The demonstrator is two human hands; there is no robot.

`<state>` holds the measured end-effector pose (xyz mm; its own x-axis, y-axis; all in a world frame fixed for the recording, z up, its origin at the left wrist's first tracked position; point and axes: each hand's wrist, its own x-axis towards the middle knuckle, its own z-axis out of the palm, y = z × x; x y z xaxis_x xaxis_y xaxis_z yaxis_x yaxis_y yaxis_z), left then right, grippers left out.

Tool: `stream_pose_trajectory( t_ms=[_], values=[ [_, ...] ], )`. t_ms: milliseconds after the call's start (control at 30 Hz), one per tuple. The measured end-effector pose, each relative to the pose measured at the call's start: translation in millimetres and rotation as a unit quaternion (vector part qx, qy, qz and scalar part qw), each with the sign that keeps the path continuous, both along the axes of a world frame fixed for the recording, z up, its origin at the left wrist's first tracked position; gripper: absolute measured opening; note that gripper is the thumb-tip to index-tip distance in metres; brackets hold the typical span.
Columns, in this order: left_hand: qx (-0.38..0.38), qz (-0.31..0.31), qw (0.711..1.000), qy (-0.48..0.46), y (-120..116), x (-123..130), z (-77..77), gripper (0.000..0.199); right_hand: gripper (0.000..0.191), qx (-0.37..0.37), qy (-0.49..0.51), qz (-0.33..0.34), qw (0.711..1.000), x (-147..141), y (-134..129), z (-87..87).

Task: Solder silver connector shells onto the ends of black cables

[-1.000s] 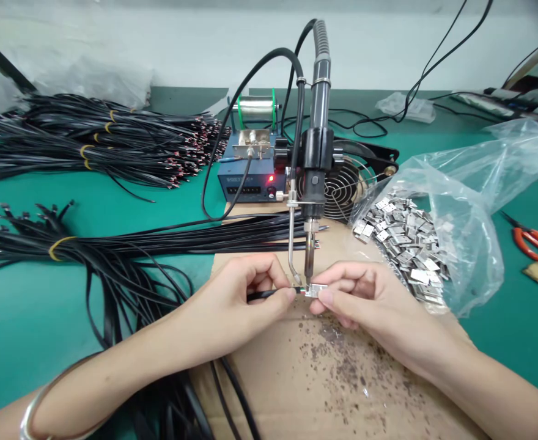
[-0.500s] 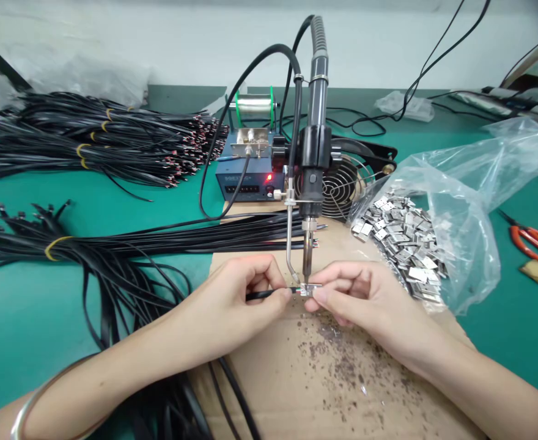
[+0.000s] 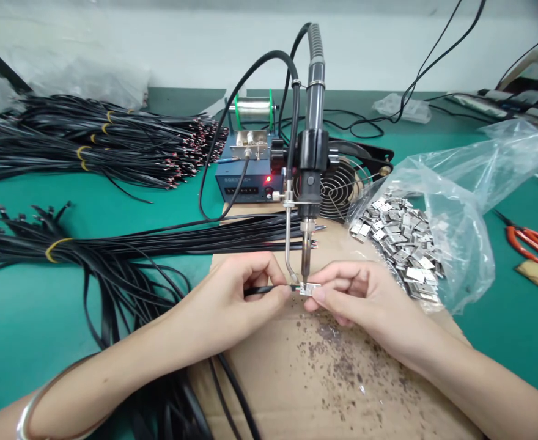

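Note:
My left hand (image 3: 262,299) pinches a black cable (image 3: 257,290) close to its stripped end, where thin coloured wires show. Between the thumb and fingers of my right hand (image 3: 361,293) is a small silver metal connector (image 3: 313,289), which looks like a USB plug. The wire ends meet the connector's left end. Directly above that joint stands an upright soldering iron (image 3: 305,253), its tip on or just over the connector. A thin solder feed tube (image 3: 288,241) curves down beside the tip. Whether solder is melting there is too small to tell.
Stained cardboard (image 3: 296,379) lies under my hands. Behind the iron are a blue solder feeder (image 3: 246,183), a solder spool (image 3: 255,109) and a fan (image 3: 337,189). A bag of loose connectors (image 3: 406,238) and orange-handled cutters (image 3: 532,241) lie right; bundled black cables (image 3: 113,238) left.
The view has shifted slightly. The iron sits a touch lower in the picture, at the connector's left end. Both hands keep the same grips in nearly the same place.

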<state>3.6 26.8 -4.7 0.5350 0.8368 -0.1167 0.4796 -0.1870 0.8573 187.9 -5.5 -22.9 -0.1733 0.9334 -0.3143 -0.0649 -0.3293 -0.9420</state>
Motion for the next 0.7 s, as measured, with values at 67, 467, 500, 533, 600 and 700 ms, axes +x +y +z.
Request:
stream_pose_trajectory(
  t_ms=[67,467,500,533,600,700],
  values=[
    [-0.006,0.008,1.0,-0.005,0.2,0.8,-0.8,0.015,0.012,-0.004,0.008,-0.001,1.0,0.4,0.0,0.9],
    [0.005,0.0,1.0,-0.004,-0.9,-0.5,0.0,0.015,0.01,-0.01,0.008,0.003,1.0,-0.8,0.5,-1.1],
    [0.006,-0.003,1.0,-0.011,-1.0,-0.6,-0.2,0.015,0.011,-0.015,0.007,-0.001,1.0,-1.3,0.3,-0.2],
    [0.004,-0.004,1.0,-0.017,-1.0,-0.6,-0.5,0.015,0.012,-0.021,0.006,-0.006,1.0,-1.7,0.1,0.7],
    [-0.006,-0.003,1.0,-0.023,-0.6,-0.3,-1.3,0.014,0.014,-0.026,0.004,-0.012,1.0,-2.4,-0.1,1.9],
    [-0.019,0.007,0.999,-0.028,0.2,0.8,-2.4,0.014,0.015,-0.013,-0.003,-0.009,1.0,-2.4,0.2,0.7]
  ],
)
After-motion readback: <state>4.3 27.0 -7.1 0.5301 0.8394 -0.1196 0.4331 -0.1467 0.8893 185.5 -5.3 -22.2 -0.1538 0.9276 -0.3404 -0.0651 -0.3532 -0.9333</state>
